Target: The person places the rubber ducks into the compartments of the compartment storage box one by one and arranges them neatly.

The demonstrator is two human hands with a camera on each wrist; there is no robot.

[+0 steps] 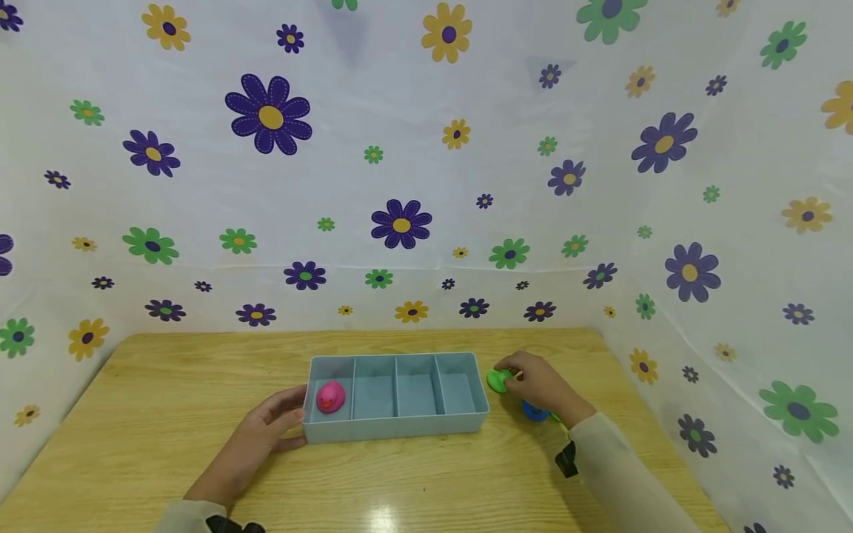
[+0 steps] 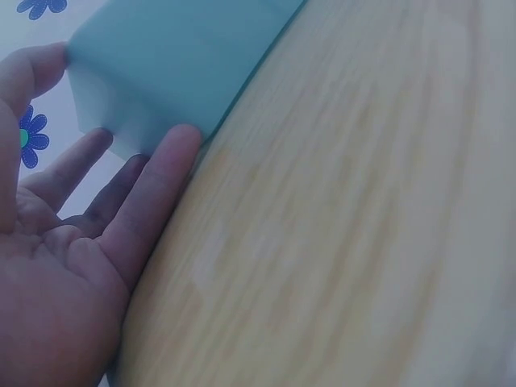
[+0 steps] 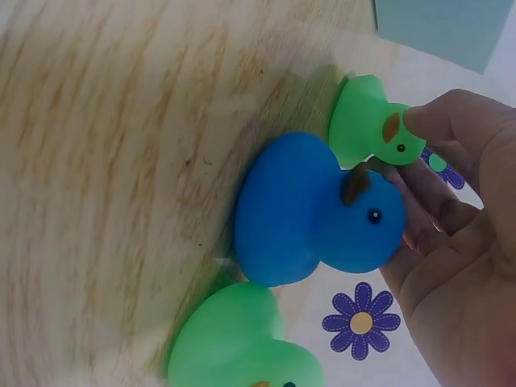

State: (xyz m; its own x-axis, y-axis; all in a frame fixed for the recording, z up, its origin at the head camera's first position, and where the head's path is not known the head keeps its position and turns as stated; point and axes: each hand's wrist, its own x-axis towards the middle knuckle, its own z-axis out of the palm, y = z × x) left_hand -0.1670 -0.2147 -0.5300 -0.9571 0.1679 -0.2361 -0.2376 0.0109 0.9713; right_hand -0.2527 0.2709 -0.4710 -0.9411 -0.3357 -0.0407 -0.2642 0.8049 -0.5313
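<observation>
A pale blue box (image 1: 400, 427) with several compartments stands on the table, and a pink rubber duck (image 1: 329, 397) sits in its leftmost one. My left hand (image 1: 263, 429) touches the box's left end with its fingertips, the fingers only loosely bent. To the right of the box, my right hand (image 1: 543, 385) pinches a green rubber duck (image 3: 359, 121) at its head, between thumb and fingers. Below that hand is a blue rubber duck (image 3: 278, 210). Another green rubber duck (image 3: 226, 330) lies beside the blue one, mostly hidden by the hand in the head view.
The wooden table (image 1: 400, 488) reaches back to a white sheet (image 1: 373, 104) printed with flowers. A second stretch of sheet runs along the table's right side.
</observation>
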